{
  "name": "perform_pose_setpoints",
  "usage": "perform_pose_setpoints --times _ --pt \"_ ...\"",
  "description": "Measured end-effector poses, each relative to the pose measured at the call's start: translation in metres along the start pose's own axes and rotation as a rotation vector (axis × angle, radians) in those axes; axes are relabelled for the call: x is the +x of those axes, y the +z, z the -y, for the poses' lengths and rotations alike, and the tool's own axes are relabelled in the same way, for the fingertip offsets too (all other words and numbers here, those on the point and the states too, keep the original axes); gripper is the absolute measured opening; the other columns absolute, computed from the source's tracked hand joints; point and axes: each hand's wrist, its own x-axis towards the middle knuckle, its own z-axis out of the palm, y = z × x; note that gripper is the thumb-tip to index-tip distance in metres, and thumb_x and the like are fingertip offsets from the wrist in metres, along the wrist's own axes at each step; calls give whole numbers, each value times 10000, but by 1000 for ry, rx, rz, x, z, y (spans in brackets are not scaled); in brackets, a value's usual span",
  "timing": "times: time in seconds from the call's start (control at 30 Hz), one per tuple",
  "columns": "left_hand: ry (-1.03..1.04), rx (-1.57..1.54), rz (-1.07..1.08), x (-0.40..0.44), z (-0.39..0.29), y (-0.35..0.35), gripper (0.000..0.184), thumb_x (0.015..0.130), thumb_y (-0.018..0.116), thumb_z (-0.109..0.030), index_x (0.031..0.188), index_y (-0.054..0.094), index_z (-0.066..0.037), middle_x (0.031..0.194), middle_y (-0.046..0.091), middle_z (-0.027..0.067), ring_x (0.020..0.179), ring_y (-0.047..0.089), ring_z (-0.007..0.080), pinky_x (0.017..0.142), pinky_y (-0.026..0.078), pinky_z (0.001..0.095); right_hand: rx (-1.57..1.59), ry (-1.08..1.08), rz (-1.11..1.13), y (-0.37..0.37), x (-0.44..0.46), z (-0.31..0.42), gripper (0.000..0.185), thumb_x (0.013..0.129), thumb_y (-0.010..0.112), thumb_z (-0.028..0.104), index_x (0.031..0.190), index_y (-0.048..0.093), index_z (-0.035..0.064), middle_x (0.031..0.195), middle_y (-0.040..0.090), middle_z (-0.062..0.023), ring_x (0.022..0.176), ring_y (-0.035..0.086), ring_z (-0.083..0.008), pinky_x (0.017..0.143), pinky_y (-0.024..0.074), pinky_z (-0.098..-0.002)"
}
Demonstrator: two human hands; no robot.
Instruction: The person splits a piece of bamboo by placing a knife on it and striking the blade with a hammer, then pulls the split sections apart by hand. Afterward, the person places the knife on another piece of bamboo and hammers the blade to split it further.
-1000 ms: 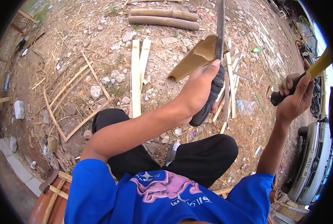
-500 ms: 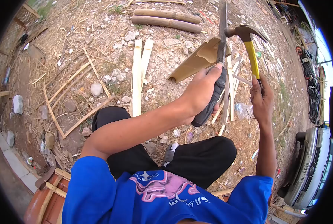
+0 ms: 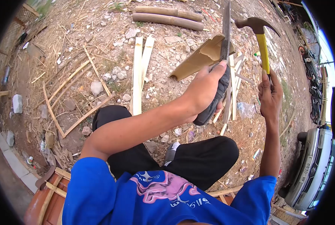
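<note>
My left hand (image 3: 207, 88) is closed round the black wrapped handle of a machete (image 3: 226, 33), its blade pointing away from me. The blade crosses the end of a split bamboo piece (image 3: 193, 64); whether it is sunk into it I cannot tell. In my right hand (image 3: 270, 93), fingers wrapped round the grip, is a claw hammer (image 3: 263, 48) with a yellow handle and dark head. The hammer head is apart from the blade, to its right.
Two bamboo poles (image 3: 167, 22) lie ahead. Pale bamboo strips (image 3: 137, 75) rest before my knees, and more strips (image 3: 233, 86) lie under the machete. Stones (image 3: 97, 87) dot the littered ground. A parked vehicle (image 3: 310, 168) stands at the right.
The hammer has moved to the right, away from the machete blade, along with my right hand. My left hand and the machete have barely moved.
</note>
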Motion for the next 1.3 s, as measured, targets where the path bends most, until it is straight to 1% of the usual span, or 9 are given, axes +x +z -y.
perform_pose_setpoints --times 0.17,0.27,0.57,0.6,0.67,0.87,1.0,1.23,1.3 --pt "-5 21 20 2 3 0 446 992 428 -500 1064 468 -61 786 507 41 485 513 109 434 455 254 175 -8 -40 4 0 -3 416 1008 530 309 1300 540 13 682 437 55 554 373 -18 477 276 -204" --pt "-10 18 3 -2 1 1 448 991 429 -503 1052 468 -60 772 504 38 480 511 109 433 455 252 -193 -76 15 9 -6 -10 383 1017 515 269 1301 547 15 685 441 44 586 374 -19 498 265 -197" --pt "-2 12 33 2 2 1 435 996 423 -496 1047 471 -67 754 512 37 483 518 105 429 448 245 476 -298 -318 -5 0 23 360 1027 481 247 1306 527 23 609 399 47 508 358 -23 444 274 -197" --pt "0 2 29 3 2 2 431 996 424 -494 1047 472 -68 755 512 36 483 516 105 428 448 246 -61 -159 -42 -7 -6 -6 385 1028 476 270 1311 522 13 617 399 48 524 369 -31 457 281 -203" --pt "-8 -6 17 5 6 -1 423 996 427 -488 1048 474 -71 757 514 36 482 514 105 426 446 249 -263 -182 66 -5 -4 -15 415 1022 493 287 1328 509 7 636 392 55 543 373 -32 467 283 -208" --pt "-27 29 8 0 5 0 418 994 433 -483 1053 477 -72 765 515 36 469 501 106 421 447 251 159 28 -55 -11 -5 4 428 1013 521 289 1339 503 13 660 397 67 550 357 -22 473 280 -205" --pt "-29 24 0 -3 4 0 426 990 436 -490 1051 476 -70 758 505 34 460 499 107 415 446 254 -161 -77 10 4 -17 -21 418 1016 513 277 1345 502 20 655 412 41 561 363 -25 486 275 -206" --pt "-19 15 3 -3 1 -1 429 982 449 -495 1033 465 -69 747 488 34 452 500 117 424 459 261 467 -244 -350 -46 1 59 342 1037 445 245 1299 528 41 613 385 49 503 366 -1 436 277 -152" --pt "-30 15 -9 -3 3 0 428 979 458 -497 1029 465 -72 747 482 33 453 501 120 429 463 264 272 -205 -214 -27 -6 21 361 1035 446 253 1311 530 35 621 410 34 518 374 -18 458 294 -172"
